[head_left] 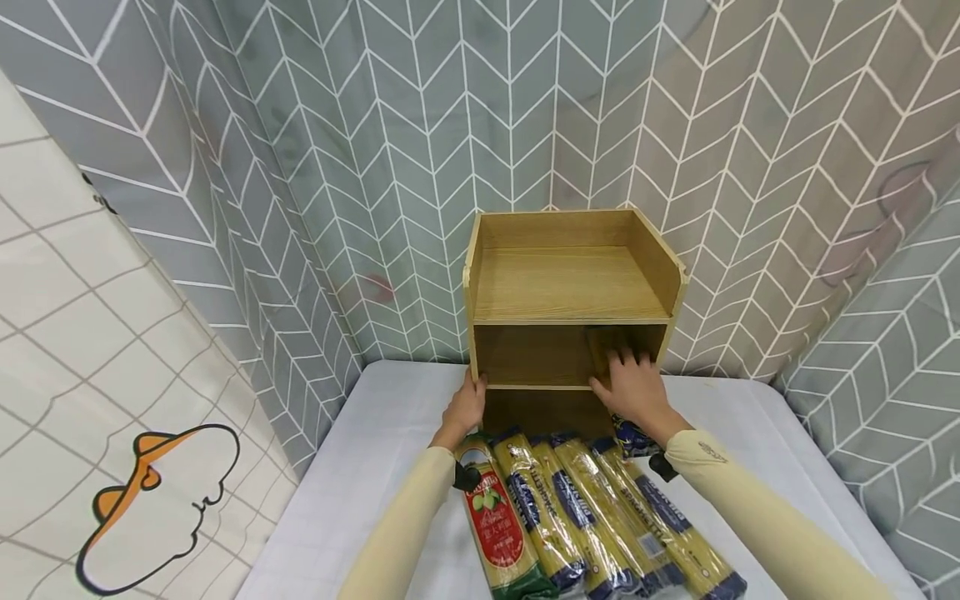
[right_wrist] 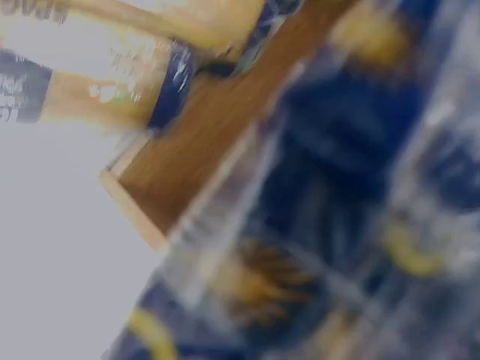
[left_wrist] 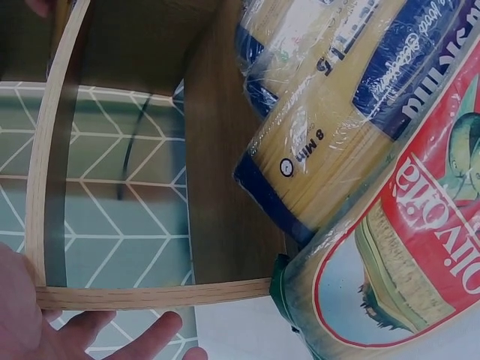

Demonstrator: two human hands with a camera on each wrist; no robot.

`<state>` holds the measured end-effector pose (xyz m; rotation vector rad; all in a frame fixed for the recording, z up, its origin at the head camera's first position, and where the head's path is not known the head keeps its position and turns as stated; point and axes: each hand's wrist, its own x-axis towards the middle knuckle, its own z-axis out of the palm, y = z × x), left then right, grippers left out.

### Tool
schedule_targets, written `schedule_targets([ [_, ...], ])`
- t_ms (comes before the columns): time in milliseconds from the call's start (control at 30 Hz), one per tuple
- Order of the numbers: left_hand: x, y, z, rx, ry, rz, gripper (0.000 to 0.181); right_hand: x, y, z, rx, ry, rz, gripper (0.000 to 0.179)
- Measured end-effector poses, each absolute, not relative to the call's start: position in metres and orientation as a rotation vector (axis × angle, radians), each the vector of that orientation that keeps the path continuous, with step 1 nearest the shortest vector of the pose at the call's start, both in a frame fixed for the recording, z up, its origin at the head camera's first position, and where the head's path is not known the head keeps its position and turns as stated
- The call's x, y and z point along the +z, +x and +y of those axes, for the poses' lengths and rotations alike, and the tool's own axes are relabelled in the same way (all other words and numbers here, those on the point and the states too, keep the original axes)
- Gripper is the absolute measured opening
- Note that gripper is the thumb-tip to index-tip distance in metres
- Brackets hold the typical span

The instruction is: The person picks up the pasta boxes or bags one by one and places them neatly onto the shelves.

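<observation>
2 hands at a small wooden shelf (head_left: 562, 283): pale yellow-tan grain, plain, open front, raised sides around the top tray, 2 darker compartments below, teal patterned curtain showing through the back in the left wrist view. Left hand (head_left: 465, 406) grips the left side board near the middle divider, fingers spread along the outer face. Right hand (head_left: 637, 390) reaches to the right part of the middle compartment, fingers apart, over a shaded packet (head_left: 598, 342), yellowish-brown, standing in there near the right wall; label unreadable. Can't tell if the fingers pinch it or only press. On the white table (head_left: 360, 500), in front of the shelf: long clear-wrapped spaghetti packets (head_left: 536, 508), straw yellow, navy bands and ends, white print, glossy wrinkled film, fanned side by side, far ends at the bottom compartment. Leftmost is 1 Olivoilà packet (head_left: 495, 521): red label, green olives, green ends, left wrist view showing a field picture in an oval. Dark blue packet (head_left: 630, 435) with yellow bits sits under the right wrist, blurred up close.
</observation>
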<state>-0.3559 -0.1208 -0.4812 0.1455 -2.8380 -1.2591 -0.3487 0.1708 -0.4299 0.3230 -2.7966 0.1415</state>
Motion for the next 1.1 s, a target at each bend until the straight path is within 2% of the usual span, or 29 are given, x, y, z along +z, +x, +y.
schedule_targets([
  [100,-0.481,-0.356,-0.121,-1.269,0.140,-2.834,0.061,-0.423,-0.338,0.176,0.218,0.442,-2.822,0.069],
  [333,-0.479,-0.360,-0.122,-1.262,0.163,-2.845,0.062,-0.406,-0.329,0.205,0.507,1.144,-3.013,0.101],
  [500,-0.480,-0.364,-0.119,-1.272,0.131,-2.830,0.061,-0.406,-0.331,0.218,0.455,1.266,-3.069,0.115],
  [733,-0.483,-0.368,-0.113,-1.264,0.104,-2.844,0.061,-0.414,-0.336,0.228,0.408,1.227,-2.989,0.108],
  [933,-0.481,-0.367,-0.111,-1.273,0.069,-2.841,0.060,-0.423,-0.341,0.238,0.417,1.141,-2.896,0.092],
  [1100,-0.487,-0.362,-0.120,-1.245,0.116,-2.858,0.060,-0.436,-0.340,0.228,0.286,1.050,-2.777,0.079],
])
